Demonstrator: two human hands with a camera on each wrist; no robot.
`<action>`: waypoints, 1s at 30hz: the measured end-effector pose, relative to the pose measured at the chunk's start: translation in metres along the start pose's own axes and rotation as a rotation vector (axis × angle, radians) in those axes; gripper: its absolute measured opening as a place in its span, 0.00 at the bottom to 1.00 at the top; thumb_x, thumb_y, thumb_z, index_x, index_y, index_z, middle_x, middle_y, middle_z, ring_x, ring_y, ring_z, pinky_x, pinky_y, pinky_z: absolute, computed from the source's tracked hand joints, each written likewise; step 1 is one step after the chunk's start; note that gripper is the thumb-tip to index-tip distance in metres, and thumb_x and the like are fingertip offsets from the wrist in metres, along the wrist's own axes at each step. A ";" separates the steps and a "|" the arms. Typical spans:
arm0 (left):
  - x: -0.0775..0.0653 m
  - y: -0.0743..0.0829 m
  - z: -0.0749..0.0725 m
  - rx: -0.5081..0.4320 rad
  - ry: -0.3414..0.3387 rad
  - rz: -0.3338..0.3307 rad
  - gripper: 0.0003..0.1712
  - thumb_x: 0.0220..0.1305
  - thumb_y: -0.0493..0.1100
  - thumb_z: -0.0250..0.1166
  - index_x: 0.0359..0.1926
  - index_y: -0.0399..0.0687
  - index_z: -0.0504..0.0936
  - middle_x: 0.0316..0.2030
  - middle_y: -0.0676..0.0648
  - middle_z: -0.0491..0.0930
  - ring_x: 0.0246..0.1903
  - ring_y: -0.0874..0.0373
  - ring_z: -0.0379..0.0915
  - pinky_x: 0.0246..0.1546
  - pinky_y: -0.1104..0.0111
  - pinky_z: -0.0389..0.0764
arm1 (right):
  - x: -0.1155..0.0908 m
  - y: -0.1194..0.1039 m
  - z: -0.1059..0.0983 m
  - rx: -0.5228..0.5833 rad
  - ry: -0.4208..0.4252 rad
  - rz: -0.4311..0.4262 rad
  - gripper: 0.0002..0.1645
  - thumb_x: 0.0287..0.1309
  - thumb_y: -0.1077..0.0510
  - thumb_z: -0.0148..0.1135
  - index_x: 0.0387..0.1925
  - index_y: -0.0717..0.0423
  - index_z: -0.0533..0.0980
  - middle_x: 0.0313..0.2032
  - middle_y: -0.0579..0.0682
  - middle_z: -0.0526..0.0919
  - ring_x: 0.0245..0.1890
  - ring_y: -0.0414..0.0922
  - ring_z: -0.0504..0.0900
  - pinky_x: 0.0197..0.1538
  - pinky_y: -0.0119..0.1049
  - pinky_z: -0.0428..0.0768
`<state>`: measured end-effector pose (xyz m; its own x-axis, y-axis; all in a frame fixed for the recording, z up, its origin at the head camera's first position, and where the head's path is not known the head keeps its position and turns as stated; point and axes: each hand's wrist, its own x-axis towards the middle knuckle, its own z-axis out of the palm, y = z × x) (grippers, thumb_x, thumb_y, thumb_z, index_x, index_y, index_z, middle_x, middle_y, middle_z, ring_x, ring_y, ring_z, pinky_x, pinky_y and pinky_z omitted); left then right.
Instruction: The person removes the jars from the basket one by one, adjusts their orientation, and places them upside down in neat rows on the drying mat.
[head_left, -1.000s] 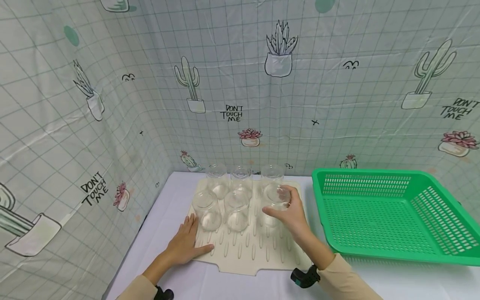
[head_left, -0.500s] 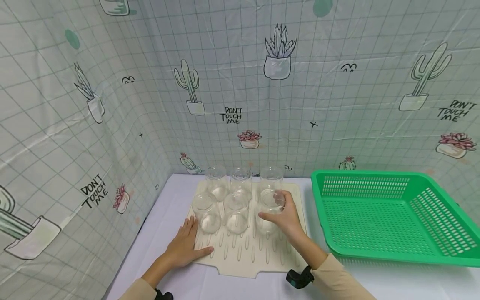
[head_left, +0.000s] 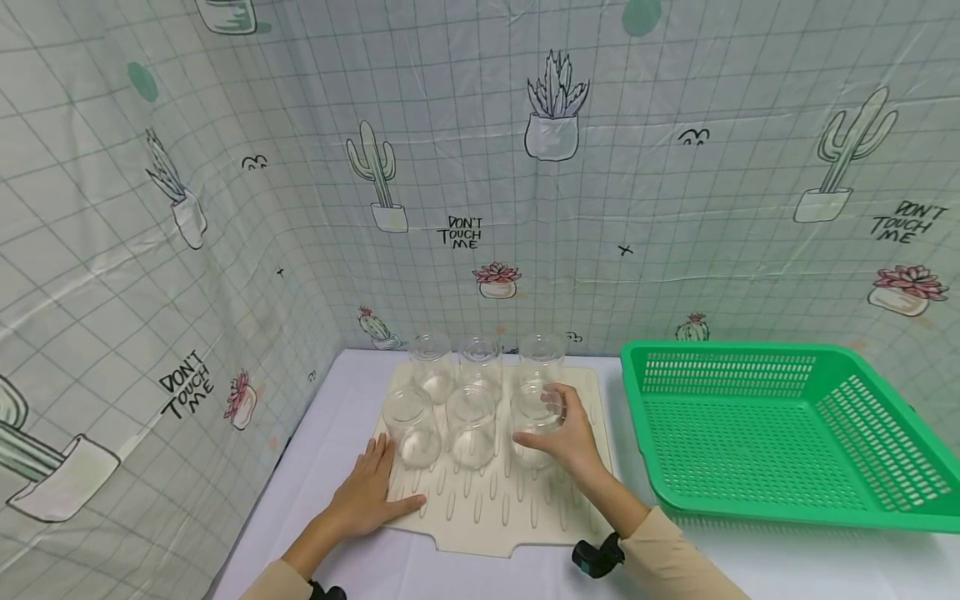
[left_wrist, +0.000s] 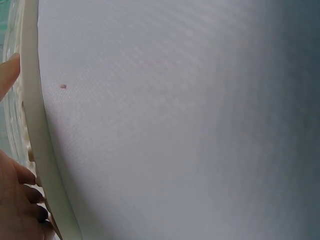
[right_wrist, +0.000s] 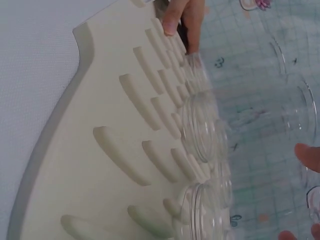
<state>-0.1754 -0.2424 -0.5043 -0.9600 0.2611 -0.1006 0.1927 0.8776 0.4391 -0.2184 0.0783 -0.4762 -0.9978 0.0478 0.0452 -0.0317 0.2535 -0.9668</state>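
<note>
My right hand (head_left: 573, 437) grips the upper part of a clear jar (head_left: 528, 454), thumb on one side and fingers on the other. This jar stands at the front right of a cream ridged drying mat (head_left: 491, 521). In the right wrist view its ringed end (right_wrist: 197, 215) is down against the mat. Beside it are a front-middle jar (head_left: 471, 425) and a front-left jar (head_left: 412, 425); three more stand behind. My left hand (head_left: 366, 492) rests on the mat's left edge, fingers extended and thumb spread. The left wrist view catches only parts of that hand (left_wrist: 15, 205).
A green perforated basket (head_left: 757, 450) stands on the white tablecloth (head_left: 405, 571) to the right of the mat. Behind and to the left hangs a grid-patterned cloth (head_left: 465, 167) with cactus drawings.
My right hand has moved slightly left and down, bringing the clear jar onto the mat at the front right. The left hand has stayed on the mat edge.
</note>
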 end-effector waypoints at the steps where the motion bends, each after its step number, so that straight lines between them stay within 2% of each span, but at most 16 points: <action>1: 0.000 0.000 0.000 0.001 0.000 0.000 0.65 0.59 0.70 0.66 0.74 0.24 0.48 0.75 0.27 0.42 0.75 0.34 0.32 0.72 0.44 0.43 | 0.000 0.000 0.000 0.000 -0.002 0.000 0.53 0.39 0.64 0.83 0.66 0.59 0.64 0.63 0.64 0.71 0.66 0.63 0.66 0.65 0.60 0.67; 10: 0.000 0.001 0.000 -0.008 0.001 -0.002 0.66 0.58 0.70 0.66 0.74 0.24 0.49 0.75 0.27 0.43 0.75 0.34 0.33 0.72 0.44 0.44 | 0.001 0.003 -0.003 -0.050 -0.011 -0.012 0.56 0.36 0.61 0.86 0.66 0.58 0.63 0.66 0.64 0.67 0.67 0.62 0.65 0.65 0.62 0.67; 20: 0.000 0.000 0.001 -0.012 0.003 -0.003 0.66 0.58 0.70 0.66 0.74 0.24 0.49 0.75 0.27 0.42 0.75 0.34 0.32 0.72 0.44 0.43 | -0.002 0.001 -0.007 -0.053 0.005 -0.049 0.57 0.34 0.60 0.86 0.65 0.60 0.62 0.64 0.66 0.68 0.65 0.64 0.67 0.62 0.63 0.69; 26: 0.001 -0.003 0.002 -0.005 0.006 0.002 0.66 0.58 0.71 0.65 0.75 0.25 0.48 0.75 0.27 0.42 0.75 0.35 0.32 0.72 0.44 0.43 | -0.001 -0.002 -0.014 -0.008 -0.022 -0.038 0.58 0.39 0.57 0.85 0.67 0.57 0.59 0.64 0.64 0.70 0.66 0.61 0.67 0.64 0.61 0.66; 30: 0.001 -0.004 0.003 -0.006 0.005 -0.002 0.66 0.58 0.72 0.64 0.75 0.26 0.48 0.75 0.28 0.41 0.75 0.35 0.31 0.72 0.44 0.43 | -0.003 -0.011 -0.022 0.045 -0.039 -0.055 0.56 0.44 0.56 0.82 0.69 0.60 0.58 0.66 0.64 0.69 0.68 0.60 0.64 0.69 0.57 0.61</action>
<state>-0.1761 -0.2440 -0.5088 -0.9615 0.2569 -0.0972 0.1890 0.8757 0.4444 -0.2136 0.0964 -0.4602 -0.9960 -0.0027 0.0896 -0.0881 0.2111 -0.9735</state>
